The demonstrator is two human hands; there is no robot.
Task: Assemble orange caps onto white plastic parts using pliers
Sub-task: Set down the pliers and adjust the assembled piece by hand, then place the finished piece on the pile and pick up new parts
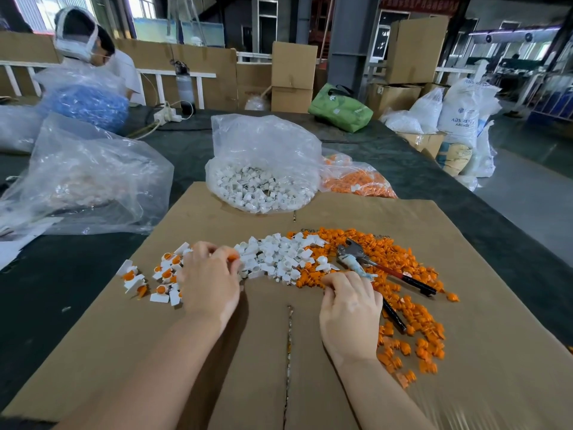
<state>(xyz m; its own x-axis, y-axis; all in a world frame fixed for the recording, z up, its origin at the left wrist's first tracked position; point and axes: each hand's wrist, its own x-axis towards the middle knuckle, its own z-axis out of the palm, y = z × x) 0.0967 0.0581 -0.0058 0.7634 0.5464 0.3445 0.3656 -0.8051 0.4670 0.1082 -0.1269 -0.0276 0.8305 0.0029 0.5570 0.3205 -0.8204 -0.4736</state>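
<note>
Orange caps [366,274], light, stiff and small enough to scatter, suit fingertip pinches; left hand [210,280] pinches one, right hand [350,308] curls into the pile beside idle pliers [372,265], its hold unclear.

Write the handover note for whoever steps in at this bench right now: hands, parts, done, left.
Left hand: fingers curled, pinching an orange cap at the near edge of the white parts.
Right hand: fingers curled among the loose orange caps; what it holds, if anything, cannot be seen.
Pliers: lying on the orange caps, in no hand.
Done: a small group of capped white parts at far left of the cardboard sheet.
Left: both loose piles, plus a bag of white parts and a bag of orange caps behind.
</note>
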